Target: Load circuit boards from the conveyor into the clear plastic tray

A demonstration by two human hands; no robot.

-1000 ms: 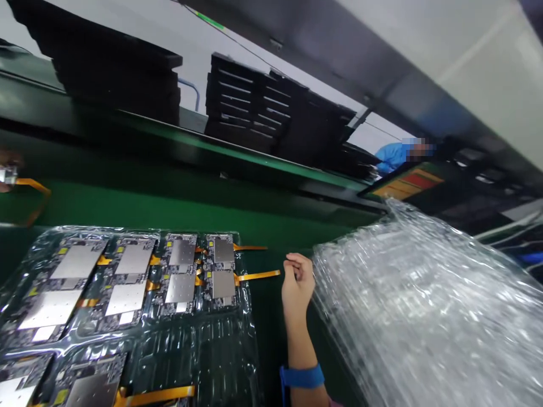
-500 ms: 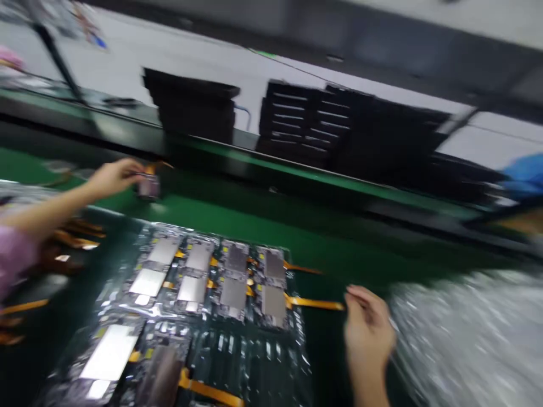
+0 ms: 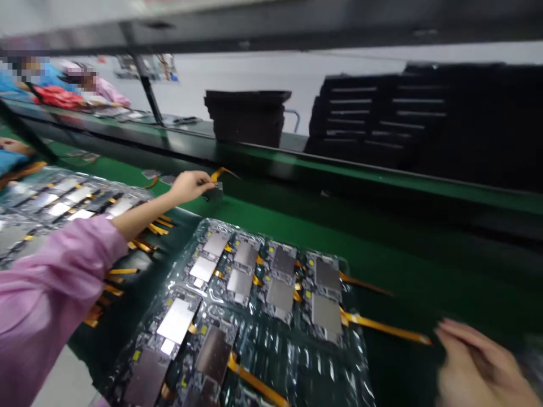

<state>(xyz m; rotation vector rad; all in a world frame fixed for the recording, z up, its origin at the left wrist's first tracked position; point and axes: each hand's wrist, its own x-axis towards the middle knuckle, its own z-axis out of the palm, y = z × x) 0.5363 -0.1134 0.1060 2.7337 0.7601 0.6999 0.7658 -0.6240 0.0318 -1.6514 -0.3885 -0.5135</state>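
My left hand (image 3: 190,185), in a pink sleeve, reaches out over the green conveyor belt (image 3: 382,265) and pinches a small circuit board (image 3: 213,192) with an orange flex cable. Below it a clear plastic tray (image 3: 250,333) holds several circuit boards with silver shields and orange flex cables. My right hand (image 3: 475,367) is at the lower right, blurred, fingers loosely curled beside the tip of an orange flex cable (image 3: 384,327) that sticks out of the tray. I cannot make out whether it holds anything.
A second tray of boards (image 3: 63,198) lies at the left. Stacks of black trays (image 3: 250,116) stand on the shelf behind the belt. Other people in blue and pink (image 3: 63,85) work at the far left.
The view has swung left. My left hand has come into view and carried the small board forward over the belt. My right hand has dropped to the lower right; the bubble wrap is out of view.
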